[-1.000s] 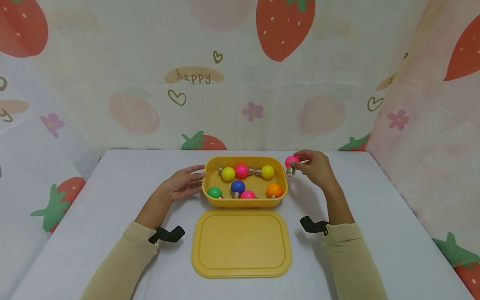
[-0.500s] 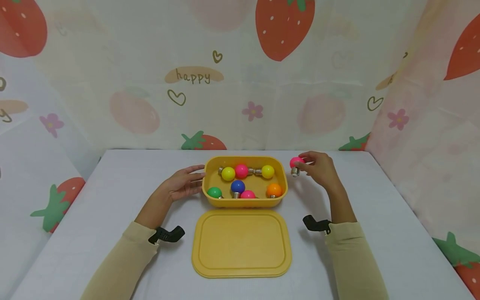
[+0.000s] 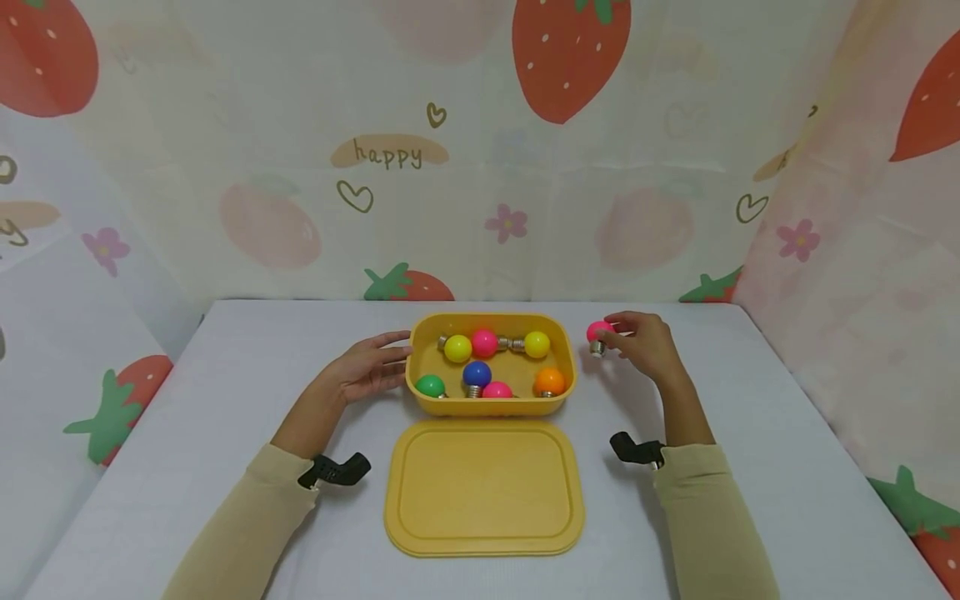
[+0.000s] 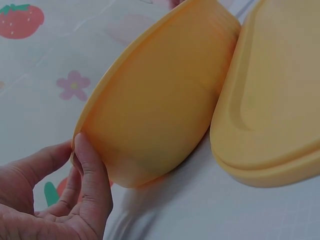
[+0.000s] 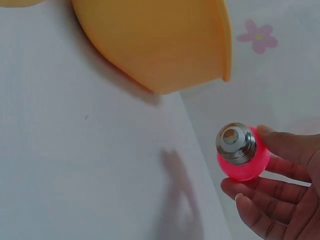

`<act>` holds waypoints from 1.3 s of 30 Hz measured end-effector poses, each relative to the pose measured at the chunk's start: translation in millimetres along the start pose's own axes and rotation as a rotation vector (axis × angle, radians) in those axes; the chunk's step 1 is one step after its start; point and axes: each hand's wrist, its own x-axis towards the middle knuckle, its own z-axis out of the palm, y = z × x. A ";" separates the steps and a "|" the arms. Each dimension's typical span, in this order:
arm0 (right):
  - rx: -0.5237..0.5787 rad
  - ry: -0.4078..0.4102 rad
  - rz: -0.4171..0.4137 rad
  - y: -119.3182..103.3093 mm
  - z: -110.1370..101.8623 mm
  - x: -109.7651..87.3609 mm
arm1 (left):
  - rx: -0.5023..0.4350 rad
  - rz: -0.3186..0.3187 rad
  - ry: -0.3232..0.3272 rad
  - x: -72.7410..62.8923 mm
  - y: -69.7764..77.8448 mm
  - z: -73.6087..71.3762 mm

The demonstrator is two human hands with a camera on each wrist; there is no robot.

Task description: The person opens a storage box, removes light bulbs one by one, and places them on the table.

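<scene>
My right hand [image 3: 647, 346] pinches a pink light bulb [image 3: 599, 332] beside the container, with thumb and fingers on its round part. In the right wrist view the bulb's silver screw base [image 5: 236, 143] faces the camera. My left hand [image 3: 369, 367] rests against the left side of the yellow container [image 3: 491, 407], its fairly straight fingertips [image 4: 86, 146] right at the rim. Inside lie several bulbs: two yellow ones, a red-pink one [image 3: 484, 342], a blue one [image 3: 477, 374], a green one [image 3: 431, 386], an orange one [image 3: 550, 382] and another pink one, partly hidden by the near wall.
A flat yellow lid [image 3: 484, 487] lies on the white table [image 3: 247, 400], just in front of the container. Behind the table hangs a strawberry-patterned cloth [image 3: 525, 167], which also covers both sides. Both wrists carry a black camera mount [image 3: 637, 450].
My right hand has moved slightly right and down with the pink bulb, away from the container, and the bulb has tilted a little. My left hand and the container stay where they were.
</scene>
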 end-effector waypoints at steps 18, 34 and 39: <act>-0.044 -0.005 0.012 13.9 7.9 4.4 | -0.002 -0.001 0.035 2.5 -2.4 0.6; -0.050 -0.043 0.058 16.5 11.1 5.7 | 0.003 -0.001 0.035 0.4 -1.1 1.4; -0.042 -0.056 0.059 15.5 11.6 4.7 | -0.004 -0.004 0.037 -0.6 -0.5 2.5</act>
